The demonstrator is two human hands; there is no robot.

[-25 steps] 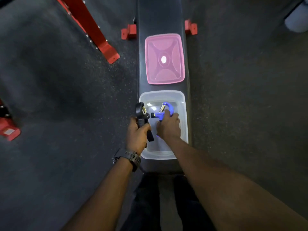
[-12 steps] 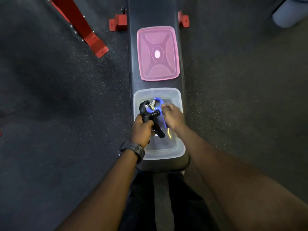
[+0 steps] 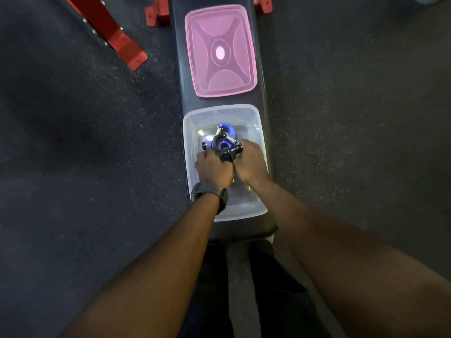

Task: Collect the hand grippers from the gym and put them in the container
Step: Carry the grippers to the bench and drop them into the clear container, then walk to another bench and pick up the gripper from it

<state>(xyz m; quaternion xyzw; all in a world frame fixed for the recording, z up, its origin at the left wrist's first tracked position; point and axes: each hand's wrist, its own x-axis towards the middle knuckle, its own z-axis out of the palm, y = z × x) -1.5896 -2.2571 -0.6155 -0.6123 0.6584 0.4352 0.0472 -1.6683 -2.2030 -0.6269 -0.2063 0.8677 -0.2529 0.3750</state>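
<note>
Two hand grippers in play, both over the clear plastic container [image 3: 256, 132] that sits on the near end of the desk [image 3: 262, 98]. Blue hand gripper [image 3: 225, 130] lies inside on the container floor, spring end toward the far wall. Black hand gripper [image 3: 225, 148] is above it, overlapping it from this angle; can't tell if the two are touching.

My left hand [image 3: 212, 168] is clenched on the black gripper's handle, inside the container walls. My right hand [image 3: 251, 162] is curled against the other side of the same gripper, fingertips on its head near the spring; whether it really grips or just steadies, I can't tell.

Step, as I read it: placing the second gripper. Not down yet.

Next move needs: lower the black one beside or across the blue one, avoid hooking springs together, open both hands, pull out straight up so the container doesn't shift.

Pink lid [image 3: 220, 51] lies flat further up the desk, just beyond the container, apart from it. Probably goes on after.
</note>
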